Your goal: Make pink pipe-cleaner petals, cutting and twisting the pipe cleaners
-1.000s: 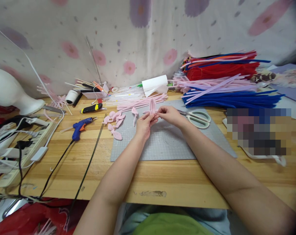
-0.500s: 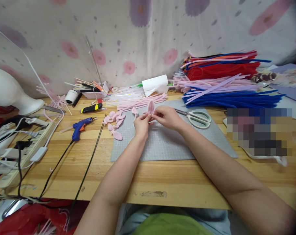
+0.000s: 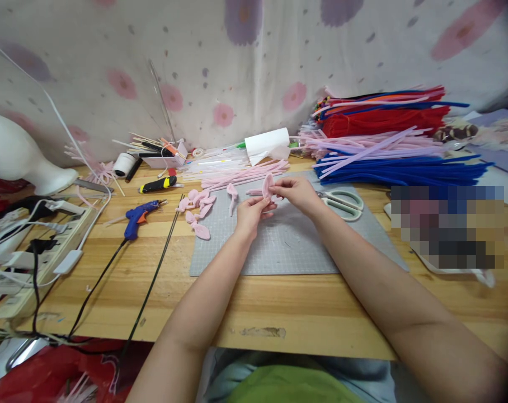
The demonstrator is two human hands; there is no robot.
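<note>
Between my two hands, above the grey cutting mat (image 3: pixel 296 246), is a pink pipe cleaner petal (image 3: pixel 268 185), bent into a pointed loop. My left hand (image 3: pixel 252 215) pinches its lower end. The fingertips of my right hand (image 3: pixel 294 193) are closed on its right side. Just left of them, a finished-looking pink pipe cleaner piece (image 3: pixel 231 196) with a stem lies on the mat. Several more pink pieces (image 3: pixel 201 230) are heaped at the mat's left edge. Scissors (image 3: pixel 342 202) with pale green handles lie beyond my right wrist, their blades partly hidden behind it.
On the left are a blue glue gun (image 3: pixel 134 221), a yellow and black utility knife (image 3: pixel 157 184), a dark rod (image 3: pixel 157 268) and a power strip (image 3: pixel 65 240) with cables. Behind the mat lie pink pipe cleaners (image 3: pixel 245 174), a white roll (image 3: pixel 267 144) and blue bundles (image 3: pixel 405 169).
Both hands and the pink petal have shifted slightly to the right. The petal is turned more sideways, and the fingers of my left hand have spread a little.
</note>
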